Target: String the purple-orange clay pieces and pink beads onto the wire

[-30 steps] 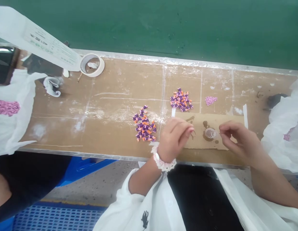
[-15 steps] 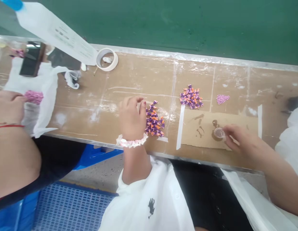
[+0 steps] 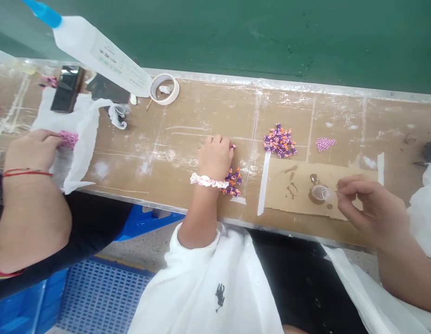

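My left hand point(image 3: 215, 157) lies curled over a pile of small purple and orange pieces point(image 3: 232, 181) near the table's front edge. It hides most of the pile, and a purple bit shows at its fingertips. My right hand point(image 3: 370, 204) is pinched on a thin pin. The pin's tip sits beside a small clear cup point(image 3: 320, 192) standing on a taped-down cardboard sheet point(image 3: 292, 197). A second purple and orange pile point(image 3: 279, 141) and a small pink heap point(image 3: 324, 144) lie just beyond the sheet.
A co-worker's hand point(image 3: 32, 149) rests at the left on a white bag point(image 3: 83, 130) with pink pieces point(image 3: 67, 138). At the back left are a tape roll point(image 3: 164, 90), a glue bottle point(image 3: 97, 46) and a black object point(image 3: 67, 88). White plastic point(image 3: 424, 204) lies at the right edge.
My left hand went from the cardboard sheet leftward to the near pile and has settled on it. My right hand stayed by the cup, now lifted slightly. The view shifted left.
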Demonstrator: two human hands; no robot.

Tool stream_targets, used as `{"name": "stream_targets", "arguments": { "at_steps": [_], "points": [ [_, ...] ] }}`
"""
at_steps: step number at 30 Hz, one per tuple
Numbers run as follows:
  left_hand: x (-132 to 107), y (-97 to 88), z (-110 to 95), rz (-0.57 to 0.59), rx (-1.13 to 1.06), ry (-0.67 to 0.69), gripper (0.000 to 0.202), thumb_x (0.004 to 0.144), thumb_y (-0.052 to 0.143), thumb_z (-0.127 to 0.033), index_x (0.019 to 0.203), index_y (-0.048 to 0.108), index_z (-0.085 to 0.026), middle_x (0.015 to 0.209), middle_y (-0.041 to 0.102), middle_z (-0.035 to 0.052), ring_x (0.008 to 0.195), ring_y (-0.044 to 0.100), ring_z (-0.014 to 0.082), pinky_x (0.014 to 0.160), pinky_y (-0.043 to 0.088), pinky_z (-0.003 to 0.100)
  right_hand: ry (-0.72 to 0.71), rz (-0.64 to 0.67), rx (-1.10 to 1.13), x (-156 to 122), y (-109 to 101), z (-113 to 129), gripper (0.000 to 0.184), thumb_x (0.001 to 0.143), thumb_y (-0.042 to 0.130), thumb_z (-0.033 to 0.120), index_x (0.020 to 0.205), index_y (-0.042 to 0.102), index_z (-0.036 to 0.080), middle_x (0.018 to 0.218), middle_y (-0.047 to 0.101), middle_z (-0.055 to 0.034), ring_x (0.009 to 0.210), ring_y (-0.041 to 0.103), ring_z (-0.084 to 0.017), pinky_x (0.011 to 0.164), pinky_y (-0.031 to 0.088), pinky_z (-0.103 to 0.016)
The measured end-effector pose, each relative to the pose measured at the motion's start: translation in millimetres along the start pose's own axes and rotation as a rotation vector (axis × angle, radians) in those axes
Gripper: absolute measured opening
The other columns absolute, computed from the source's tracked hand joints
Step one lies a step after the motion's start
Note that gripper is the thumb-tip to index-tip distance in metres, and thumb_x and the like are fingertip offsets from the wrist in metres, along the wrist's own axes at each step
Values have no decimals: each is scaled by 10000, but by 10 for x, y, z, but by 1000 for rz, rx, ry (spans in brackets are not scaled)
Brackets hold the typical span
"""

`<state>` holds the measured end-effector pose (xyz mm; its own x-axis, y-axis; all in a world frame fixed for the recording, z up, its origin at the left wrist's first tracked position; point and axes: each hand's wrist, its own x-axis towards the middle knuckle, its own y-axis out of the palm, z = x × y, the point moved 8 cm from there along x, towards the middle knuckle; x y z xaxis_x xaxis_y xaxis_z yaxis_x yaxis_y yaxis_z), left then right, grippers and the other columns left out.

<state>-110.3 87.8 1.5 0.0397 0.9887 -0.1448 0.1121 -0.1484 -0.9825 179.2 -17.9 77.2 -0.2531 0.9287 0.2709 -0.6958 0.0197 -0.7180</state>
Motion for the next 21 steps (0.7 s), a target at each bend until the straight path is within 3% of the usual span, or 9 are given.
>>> {"name": "stream_targets", "arguments": {
  "at_steps": [5, 12, 16, 21],
  "points": [
    [-11, 48, -107, -51, -127, 94, 136, 891, 467, -156, 834, 588, -180, 861, 641, 106, 911, 561, 262, 796, 445, 370, 37, -9, 174, 55, 38, 41, 240, 799, 590, 54, 897, 531, 265, 813, 619, -14, 733, 616, -163, 608, 504, -298],
    [-95, 9, -145, -77, -99, 90, 208, 933, 400, -158, 912, 607, -150, 937, 653, 130, 946, 564, 264, 817, 435, 367, -19, 73, 284, 101, 138, 157, 272, 787, 565, 10, 883, 530, 262, 784, 596, -6, 721, 611, -157, 607, 508, -290],
    [-167, 4, -170, -36, -67, 112, 133, 910, 536, -277, 904, 617, -171, 955, 641, 107, 957, 553, 265, 798, 434, 358, -14, 49, 279, 75, 125, 132, 287, 784, 568, -2, 903, 530, 257, 814, 594, -13, 728, 607, -150, 607, 504, -283],
    [-144, 68, -218, -15, -49, 126, 72, 888, 542, -183, 841, 595, -171, 942, 625, 115, 942, 560, 265, 793, 428, 356, -49, 119, 269, 55, 179, 151, 260, 800, 548, 11, 881, 516, 256, 789, 599, -12, 734, 619, -153, 606, 509, -279]
  ]
}}
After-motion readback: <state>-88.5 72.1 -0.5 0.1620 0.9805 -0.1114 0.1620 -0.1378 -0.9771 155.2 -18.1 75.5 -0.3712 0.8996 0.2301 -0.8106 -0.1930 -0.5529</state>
